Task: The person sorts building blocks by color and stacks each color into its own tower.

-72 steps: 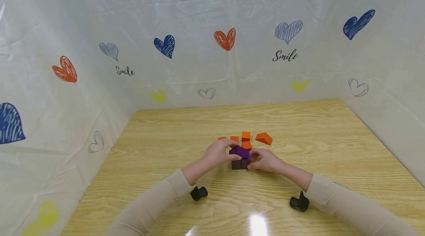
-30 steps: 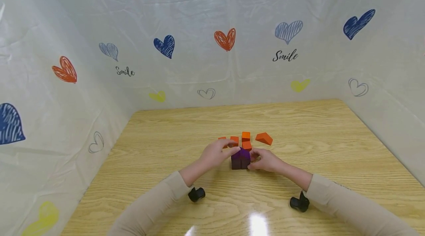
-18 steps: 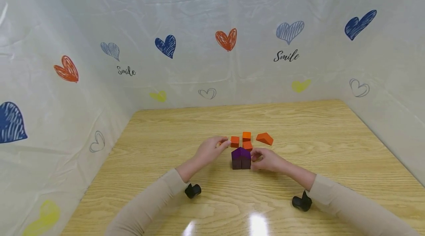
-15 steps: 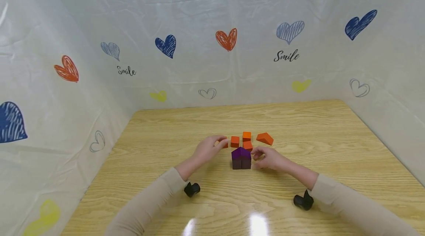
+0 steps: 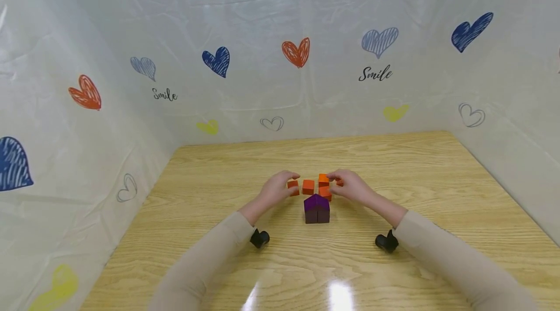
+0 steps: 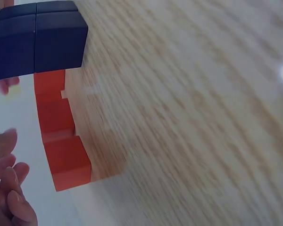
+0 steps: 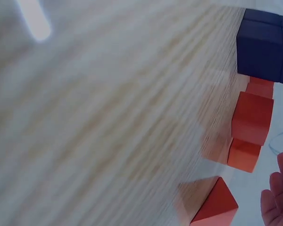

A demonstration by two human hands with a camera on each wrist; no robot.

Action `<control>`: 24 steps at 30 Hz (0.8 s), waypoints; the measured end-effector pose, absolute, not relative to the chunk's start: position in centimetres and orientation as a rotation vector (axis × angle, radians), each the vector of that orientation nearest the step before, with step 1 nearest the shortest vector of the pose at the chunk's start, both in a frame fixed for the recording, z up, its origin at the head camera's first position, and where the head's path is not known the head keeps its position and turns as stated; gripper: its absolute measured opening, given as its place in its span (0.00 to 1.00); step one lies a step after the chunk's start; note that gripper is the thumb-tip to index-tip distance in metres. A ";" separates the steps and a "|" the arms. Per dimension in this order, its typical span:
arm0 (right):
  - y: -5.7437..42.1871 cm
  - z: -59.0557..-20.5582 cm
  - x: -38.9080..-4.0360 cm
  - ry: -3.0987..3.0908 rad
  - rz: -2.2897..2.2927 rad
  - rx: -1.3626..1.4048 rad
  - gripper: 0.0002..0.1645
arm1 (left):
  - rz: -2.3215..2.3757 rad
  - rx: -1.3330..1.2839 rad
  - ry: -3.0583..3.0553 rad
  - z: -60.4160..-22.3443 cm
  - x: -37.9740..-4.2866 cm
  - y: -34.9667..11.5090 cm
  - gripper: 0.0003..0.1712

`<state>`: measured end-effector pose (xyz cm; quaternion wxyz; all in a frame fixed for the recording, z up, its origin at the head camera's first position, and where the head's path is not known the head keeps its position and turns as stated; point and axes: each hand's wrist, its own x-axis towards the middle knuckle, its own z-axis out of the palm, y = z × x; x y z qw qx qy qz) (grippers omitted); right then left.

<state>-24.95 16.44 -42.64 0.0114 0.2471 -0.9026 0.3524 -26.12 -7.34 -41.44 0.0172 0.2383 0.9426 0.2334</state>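
Observation:
A small house shape of two dark cubes (image 5: 317,215) under a purple peaked block (image 5: 317,201) stands on the table in the head view. My left hand (image 5: 276,188) is beside the leftmost red-orange cube (image 5: 293,188), thumb and fingers parted around its left side. To its right sits another red-orange cube (image 5: 308,186). My right hand (image 5: 351,186) reaches over the right side, fingertips near an orange cube (image 5: 324,179) and the red-orange cube (image 5: 325,192) in front of it. A red-orange wedge (image 7: 216,205) shows in the right wrist view; my right hand mostly covers it in the head view.
The wooden table (image 5: 245,160) meets white sheeting (image 5: 245,92) printed with hearts at the back and sides. Black wrist cameras sit under both sleeves, the left camera (image 5: 260,238) and the right camera (image 5: 387,241) low over the table.
The purple block now lies level on the dark cubes, released by my left hand, which moved left to the end cube. My right hand left the house's side and moved farther back, over the wedge.

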 end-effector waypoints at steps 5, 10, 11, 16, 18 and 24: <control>14.9 -43.1 -26.6 -2.800 0.839 0.891 0.24 | 0.654 0.770 2.872 -42.0 -27.3 -6.5 0.24; 13.5 -43.9 -27.7 -2.764 0.609 0.948 0.25 | 0.607 0.778 2.866 -43.3 -28.6 -6.1 0.25; 13.3 -43.9 -27.8 -2.767 0.616 0.942 0.24 | 0.601 0.768 2.866 -43.4 -28.7 -6.1 0.25; 13.0 -44.1 -28.4 -2.813 0.688 0.920 0.17 | 0.580 0.709 2.872 -43.1 -28.4 -5.6 0.23; 13.1 -44.1 -28.5 -2.834 0.707 0.923 0.16 | 0.563 0.714 2.875 -43.1 -28.5 -5.5 0.22; 13.1 -43.9 -28.8 -2.873 0.741 0.946 0.16 | 0.652 0.663 2.820 -43.0 -28.8 -5.5 0.21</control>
